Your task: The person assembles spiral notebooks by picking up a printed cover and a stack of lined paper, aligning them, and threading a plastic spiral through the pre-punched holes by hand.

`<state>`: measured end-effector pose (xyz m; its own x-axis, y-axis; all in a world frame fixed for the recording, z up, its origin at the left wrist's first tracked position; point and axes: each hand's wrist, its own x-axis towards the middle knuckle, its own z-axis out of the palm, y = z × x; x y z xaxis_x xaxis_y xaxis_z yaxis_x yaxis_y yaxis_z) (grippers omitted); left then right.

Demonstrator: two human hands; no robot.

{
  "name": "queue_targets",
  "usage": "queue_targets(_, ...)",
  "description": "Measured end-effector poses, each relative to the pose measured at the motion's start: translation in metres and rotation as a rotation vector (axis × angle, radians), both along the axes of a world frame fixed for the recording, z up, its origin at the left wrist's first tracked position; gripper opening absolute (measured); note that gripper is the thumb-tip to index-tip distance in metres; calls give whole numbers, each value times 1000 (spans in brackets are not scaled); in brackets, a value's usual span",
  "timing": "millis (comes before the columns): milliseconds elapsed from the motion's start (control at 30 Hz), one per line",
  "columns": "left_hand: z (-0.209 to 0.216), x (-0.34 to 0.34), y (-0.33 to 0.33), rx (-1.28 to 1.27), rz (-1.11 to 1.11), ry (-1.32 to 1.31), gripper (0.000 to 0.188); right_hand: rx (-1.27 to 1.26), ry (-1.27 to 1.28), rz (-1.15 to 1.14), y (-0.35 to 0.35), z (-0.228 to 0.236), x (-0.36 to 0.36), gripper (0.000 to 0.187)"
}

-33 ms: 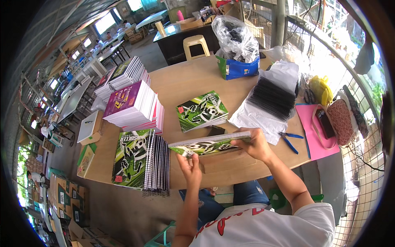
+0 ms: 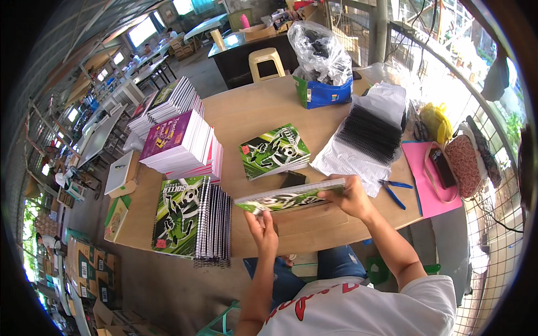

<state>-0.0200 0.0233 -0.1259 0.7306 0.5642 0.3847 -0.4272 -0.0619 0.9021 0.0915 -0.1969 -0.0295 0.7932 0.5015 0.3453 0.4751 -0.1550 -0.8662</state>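
Observation:
A notebook with a green soccer cover (image 2: 288,196) is held tilted, nearly edge-on, above the table's near edge. My right hand (image 2: 352,199) grips its right end, thumb over the cover. At the lower left corner, my left hand (image 2: 263,229) is closed on it, with some fingers hidden beneath. Beyond it lies a small pile of the same green notebooks (image 2: 274,151), a dark block (image 2: 293,178) beside it. Left of my hands stands a stack of spiral-bound green notebooks (image 2: 180,215). Black binding coils (image 2: 370,134) rest on white wrapping to the right.
Blue-handled pliers (image 2: 395,194) lie right of my right hand, near a pink sheet (image 2: 421,193) carrying a pouch and phone. Purple-covered notebooks (image 2: 167,136) are stacked at the left. A blue box (image 2: 328,92) with a plastic bag stands at the far side.
The held notebook and both hands have shifted slightly to the right. The left hand's fingers have moved a little along the lower edge. The other things stay in place.

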Motion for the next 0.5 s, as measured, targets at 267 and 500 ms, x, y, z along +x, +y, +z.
queue_targets(267,3,-1,-29,201,-92,33,80,429,316,161,-26,-67,3,50)
queue_targets(500,82,14,-73,917,481,-121,81,528,439,159,-7,-86,-8,59)
